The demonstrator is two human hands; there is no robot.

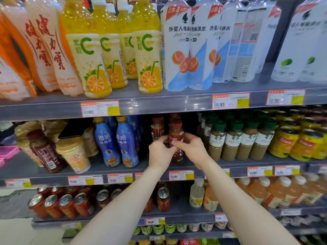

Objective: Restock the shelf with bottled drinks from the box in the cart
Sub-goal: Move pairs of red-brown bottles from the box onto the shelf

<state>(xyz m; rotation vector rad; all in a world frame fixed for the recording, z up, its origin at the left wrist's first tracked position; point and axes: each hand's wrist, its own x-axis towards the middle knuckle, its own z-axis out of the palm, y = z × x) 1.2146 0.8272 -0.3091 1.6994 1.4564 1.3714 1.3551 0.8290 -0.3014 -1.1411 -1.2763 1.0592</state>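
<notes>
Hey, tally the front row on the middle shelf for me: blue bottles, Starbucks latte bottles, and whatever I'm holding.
Blue bottles: 2
Starbucks latte bottles: 4
Red-capped brown bottle, gripped by left hand and right hand: 1
Total: 7

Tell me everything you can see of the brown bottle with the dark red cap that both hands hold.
The brown drink bottle with a dark red cap stands upright near the front of the grey middle shelf. Its dark red label is partly hidden by the left hand and right hand, whose fingers pinch its middle.
</notes>
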